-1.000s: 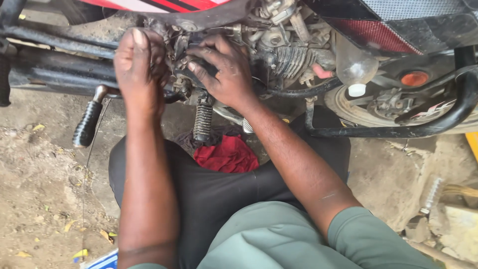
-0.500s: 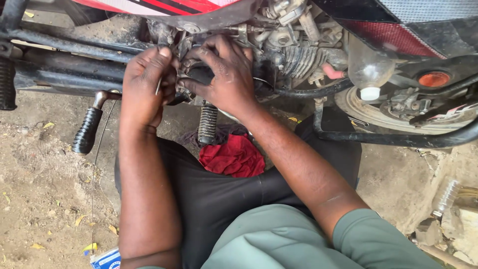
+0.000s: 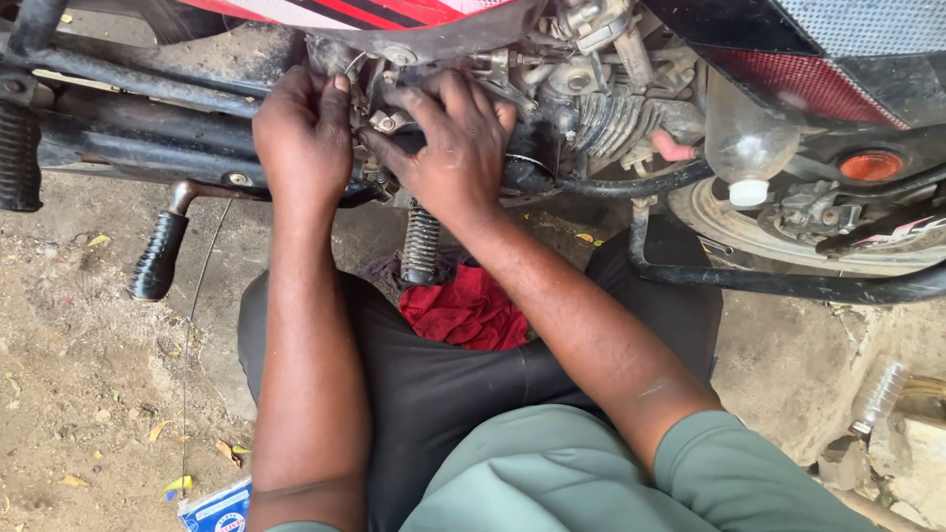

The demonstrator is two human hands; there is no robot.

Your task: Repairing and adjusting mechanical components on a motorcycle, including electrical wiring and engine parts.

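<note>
Dusty bare ground (image 3: 79,394) runs beneath a red-and-black motorcycle, whose greasy grey metal engine block (image 3: 581,108) sits at the top of the view. Both hands press on it: the left hand (image 3: 301,138) curls over a small metal fitting (image 3: 379,123), while the right hand (image 3: 453,148) spreads, fingers bent, over the black housing beside it. Whether either pinches a part, I cannot tell. 1 crumpled red cloth rag (image 3: 463,313) lies on the lap. Oily fingers could slip, dropping a small part into the dirt

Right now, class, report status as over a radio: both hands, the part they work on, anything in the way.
Left hand and right hand both pressed on the greasy metal motorcycle engine; grip contents hidden. Black ribbed footpeg just below. Red cloth on lap.
</note>
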